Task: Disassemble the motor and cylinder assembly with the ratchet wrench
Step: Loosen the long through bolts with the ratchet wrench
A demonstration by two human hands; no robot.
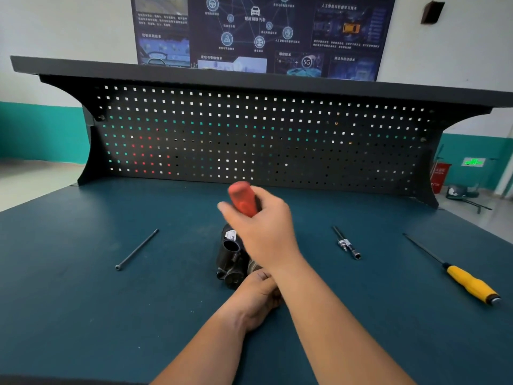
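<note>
The dark motor and cylinder assembly [231,258] lies at the middle of the blue-green bench top. My right hand [263,229] grips the red handle of the ratchet wrench [243,198] above the assembly; the wrench's head is hidden behind the hand. My left hand [259,294] lies at the near end of the assembly, under my right forearm, fingers curled against it. Whether it grips the assembly is hard to see.
A long black bolt [137,249] lies to the left. A socket extension with a bit [347,243] lies to the right, and a yellow-handled screwdriver [455,273] further right. A black pegboard [249,140] stands at the bench's back.
</note>
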